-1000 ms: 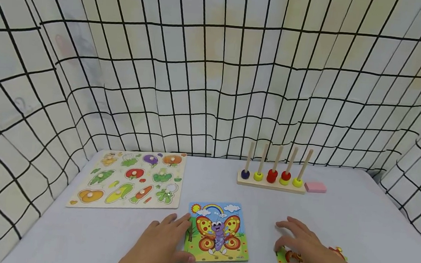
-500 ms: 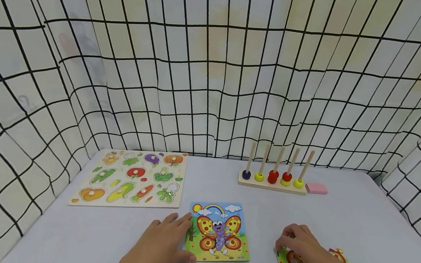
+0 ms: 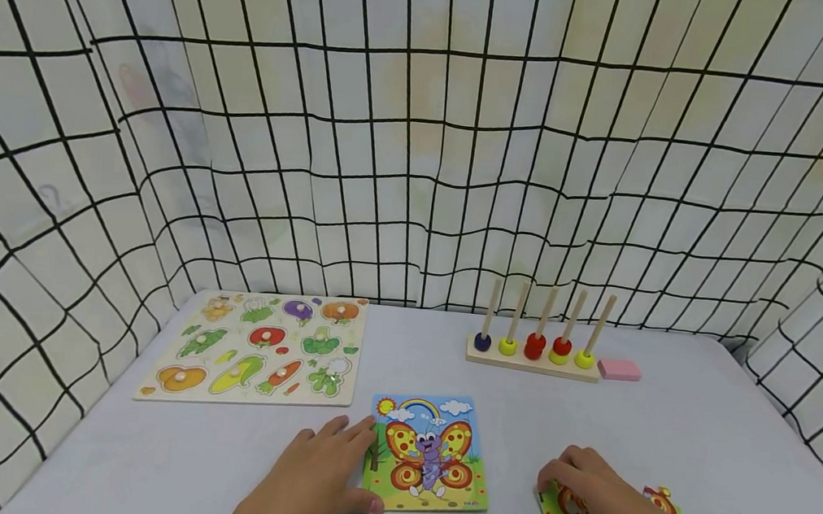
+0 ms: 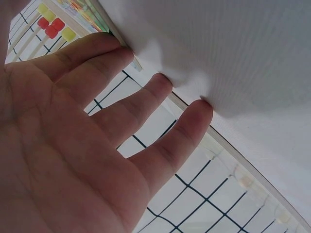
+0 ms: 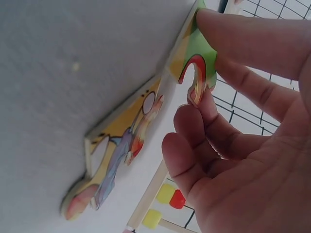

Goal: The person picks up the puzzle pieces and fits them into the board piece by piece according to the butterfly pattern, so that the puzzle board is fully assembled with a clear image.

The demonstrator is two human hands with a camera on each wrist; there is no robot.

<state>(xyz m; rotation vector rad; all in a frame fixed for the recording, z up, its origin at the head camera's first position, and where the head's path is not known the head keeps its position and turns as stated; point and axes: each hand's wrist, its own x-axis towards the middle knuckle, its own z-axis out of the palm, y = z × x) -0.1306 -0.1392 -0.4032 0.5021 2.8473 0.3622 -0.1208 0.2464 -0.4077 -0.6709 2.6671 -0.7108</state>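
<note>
A square butterfly picture puzzle (image 3: 427, 454) lies on the table in the head view. My left hand (image 3: 315, 477) rests against its left side, fingers fairly straight, thumb by its lower left corner. In the left wrist view the fingertips (image 4: 160, 82) touch the white tabletop and the board's edge. My right hand (image 3: 603, 502) pinches a green and yellow puzzle piece (image 5: 199, 43) with a red curved outline between thumb and forefinger. The other fingers curl beside it. More puzzle pieces (image 5: 119, 150), yellow with purple and red, lie next to it, partly hidden by the hand in the head view.
A wooden vegetable peg puzzle (image 3: 226, 359) lies at the back left. At the back right stands a bead stacker (image 3: 530, 367) with several pegs, beside a pink block (image 3: 619, 370). Black netting (image 3: 421, 152) over white cloth borders the table.
The right hand's raised forefinger has come down and drawn in toward the thumb at the green piece. The left hand stays at the butterfly puzzle; the head view shifted slightly.
</note>
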